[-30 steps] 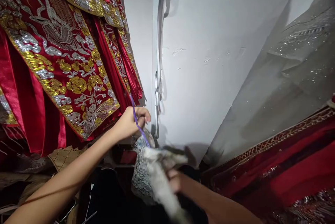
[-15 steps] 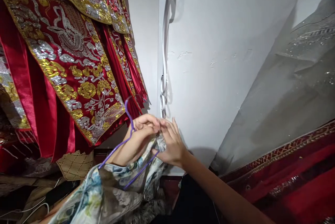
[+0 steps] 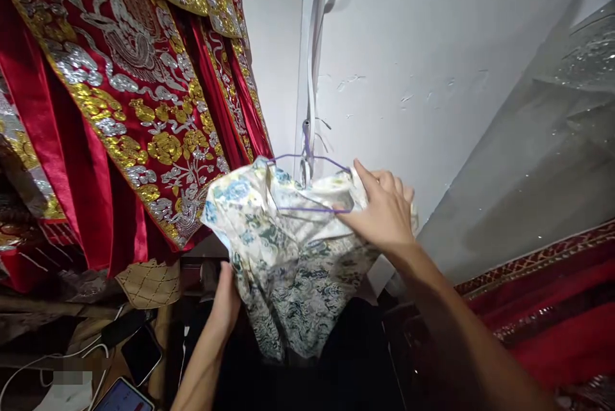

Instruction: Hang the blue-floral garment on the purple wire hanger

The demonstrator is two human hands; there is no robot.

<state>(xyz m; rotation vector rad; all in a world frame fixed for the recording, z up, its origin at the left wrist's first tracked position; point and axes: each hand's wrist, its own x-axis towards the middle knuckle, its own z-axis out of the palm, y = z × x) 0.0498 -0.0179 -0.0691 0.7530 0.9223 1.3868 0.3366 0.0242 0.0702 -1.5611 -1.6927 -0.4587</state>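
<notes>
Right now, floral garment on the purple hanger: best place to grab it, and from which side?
Grip the floral garment at its shoulder over the purple hanger, where the wire backs the cloth. Come from the right, as the right hand does: the red embroidered robes crowd the left. The left hand steadies the loose lower edge.

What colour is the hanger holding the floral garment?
Purple; the thin hanger shows best in the head view, above the floral garment.

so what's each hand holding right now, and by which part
The right hand pinches the floral garment at its right shoulder, over the end of the purple hanger. The left hand touches the garment's lower left edge; its grip there is hidden.
</notes>
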